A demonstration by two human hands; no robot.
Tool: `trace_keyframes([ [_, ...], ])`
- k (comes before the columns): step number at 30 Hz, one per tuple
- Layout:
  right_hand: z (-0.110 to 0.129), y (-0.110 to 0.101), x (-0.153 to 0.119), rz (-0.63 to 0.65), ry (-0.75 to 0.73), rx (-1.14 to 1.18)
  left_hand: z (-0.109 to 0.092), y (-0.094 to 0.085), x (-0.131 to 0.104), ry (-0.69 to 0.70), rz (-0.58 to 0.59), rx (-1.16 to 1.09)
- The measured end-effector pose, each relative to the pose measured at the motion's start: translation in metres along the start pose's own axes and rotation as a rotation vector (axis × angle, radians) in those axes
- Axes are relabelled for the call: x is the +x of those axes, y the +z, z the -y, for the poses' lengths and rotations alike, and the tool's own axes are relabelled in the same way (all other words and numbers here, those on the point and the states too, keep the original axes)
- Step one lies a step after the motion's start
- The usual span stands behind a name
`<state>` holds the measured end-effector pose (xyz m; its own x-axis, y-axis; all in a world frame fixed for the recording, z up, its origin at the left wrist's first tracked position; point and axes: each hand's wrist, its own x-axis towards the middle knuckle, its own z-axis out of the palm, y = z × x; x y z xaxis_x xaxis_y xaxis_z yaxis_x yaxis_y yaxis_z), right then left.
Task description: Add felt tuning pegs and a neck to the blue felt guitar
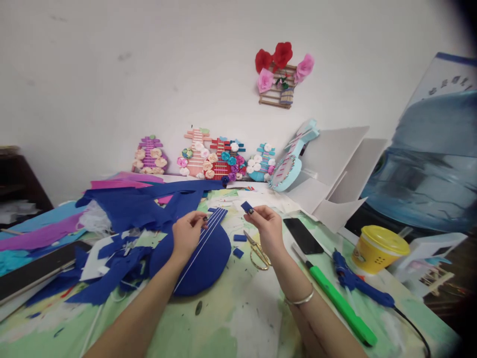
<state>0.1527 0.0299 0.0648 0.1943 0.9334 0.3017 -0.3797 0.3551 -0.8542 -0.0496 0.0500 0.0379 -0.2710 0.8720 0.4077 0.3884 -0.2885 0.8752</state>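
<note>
A flat blue guitar-shaped piece (212, 253) lies on the table, with white lines running up its body and neck. My left hand (187, 232) is over its left side, thumb and fingers pinched together; a tiny dark spot shows at the fingertips, too small to name. Between thumb and fingers, my right hand (267, 226) holds up a small blue rectangular piece (246, 206). Two more small blue pieces lie below it, one rectangle (240, 237) and one nearer square (238, 253). Gold-handled scissors (260, 253) rest beside my right wrist.
On the right lie a black phone (303, 235), a green-handled cutter (339, 303), a blue glue gun (361, 286) with its cord and a yellow tub (380, 248). Blue scraps (130, 263) cover the left. Decorated guitar shapes (219, 156) line the wall.
</note>
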Motion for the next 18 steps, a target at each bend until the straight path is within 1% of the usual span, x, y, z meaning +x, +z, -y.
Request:
trace_keyframes([
  [2,-0.002,-0.007,0.006,-0.037,0.019,0.07,0.004,-0.007,0.018,0.024,-0.024,0.344],
  [3,-0.004,-0.011,0.008,-0.056,0.031,0.098,0.004,-0.009,0.026,0.006,-0.028,0.537],
  [5,-0.009,-0.019,0.01,-0.091,0.054,0.134,0.004,-0.007,0.042,-0.072,0.045,0.851],
  [6,-0.01,-0.023,0.011,-0.107,0.064,0.141,0.003,-0.002,0.048,-0.111,0.107,0.944],
  [7,-0.012,-0.027,0.012,-0.122,0.073,0.145,0.003,0.004,0.053,-0.126,0.162,0.97],
  [10,-0.015,-0.036,0.015,-0.159,0.091,0.148,0.003,0.031,0.064,-0.113,0.31,0.96],
  [13,-0.017,-0.042,0.018,-0.178,0.086,0.155,0.005,0.054,0.067,-0.144,0.413,0.954],
  [15,-0.018,-0.045,0.019,-0.18,0.08,0.161,0.003,0.061,0.068,-0.177,0.43,0.956],
  [18,-0.017,-0.046,0.02,-0.165,0.059,0.168,-0.009,0.058,0.069,-0.174,0.392,0.957],
])
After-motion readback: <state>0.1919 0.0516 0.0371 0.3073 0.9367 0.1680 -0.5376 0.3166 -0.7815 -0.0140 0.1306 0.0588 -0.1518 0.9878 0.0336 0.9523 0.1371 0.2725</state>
